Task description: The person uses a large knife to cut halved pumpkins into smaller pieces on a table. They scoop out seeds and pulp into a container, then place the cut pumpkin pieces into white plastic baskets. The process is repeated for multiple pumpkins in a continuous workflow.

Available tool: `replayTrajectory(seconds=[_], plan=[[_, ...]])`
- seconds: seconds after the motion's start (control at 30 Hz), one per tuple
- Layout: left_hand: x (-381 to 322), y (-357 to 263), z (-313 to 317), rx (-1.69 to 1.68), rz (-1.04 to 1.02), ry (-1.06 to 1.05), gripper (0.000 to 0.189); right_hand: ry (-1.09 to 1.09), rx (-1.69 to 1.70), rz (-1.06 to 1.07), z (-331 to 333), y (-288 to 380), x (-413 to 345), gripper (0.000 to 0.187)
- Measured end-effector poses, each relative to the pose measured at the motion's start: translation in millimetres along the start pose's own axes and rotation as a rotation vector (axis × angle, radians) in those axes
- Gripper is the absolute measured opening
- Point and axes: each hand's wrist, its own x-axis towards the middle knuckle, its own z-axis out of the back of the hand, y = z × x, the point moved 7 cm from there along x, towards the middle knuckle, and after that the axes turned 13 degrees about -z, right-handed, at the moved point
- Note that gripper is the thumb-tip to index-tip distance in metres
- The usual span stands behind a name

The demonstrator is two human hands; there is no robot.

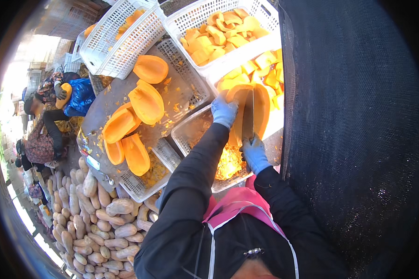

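Observation:
My left hand (225, 110), in a pale blue glove, grips the upper left edge of a hollowed orange squash half (262, 111). My right hand (255, 153), gloved the same way, is closed around the handle of a wide knife (248, 117). The blade points away from me and lies along the squash; how deep it sits cannot be told. Under my hands is a crate (181, 134) with orange scraps (229, 164). Several peeled, hollowed squash halves (146, 102) lie on the round table (94, 115) to the left.
White plastic crates (209, 68) of cut squash pieces (227, 33) stand beyond my hands, another crate (124, 38) at upper left. Whole squashes (120, 206) are heaped on the ground at lower left. Dark netting (349, 104) hangs at right. A person (50, 90) holding a squash sits at far left.

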Motion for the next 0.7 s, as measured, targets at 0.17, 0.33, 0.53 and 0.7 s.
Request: replayTrajectory(seconds=[0.17,0.33,0.53,0.7], plan=[[12.6,-18.2,-6.0,0.001,-0.062,0.112,0.052,0.129,0.208,-0.070,2.9,16.9,6.5,0.024],[-66.7,12.3,-15.3,-0.005,0.129,0.184,0.067,0.158,0.377,-0.169,0.9,7.4,20.9,0.019],[-62.2,29.0,-1.9,-0.140,0.183,0.107,0.055,0.146,0.269,-0.141,47.0,22.1,-16.7,0.026],[-36.4,57.2,18.3,-0.271,0.136,0.285,0.052,0.022,0.041,0.361,117.0,112.2,-65.9,0.030]])
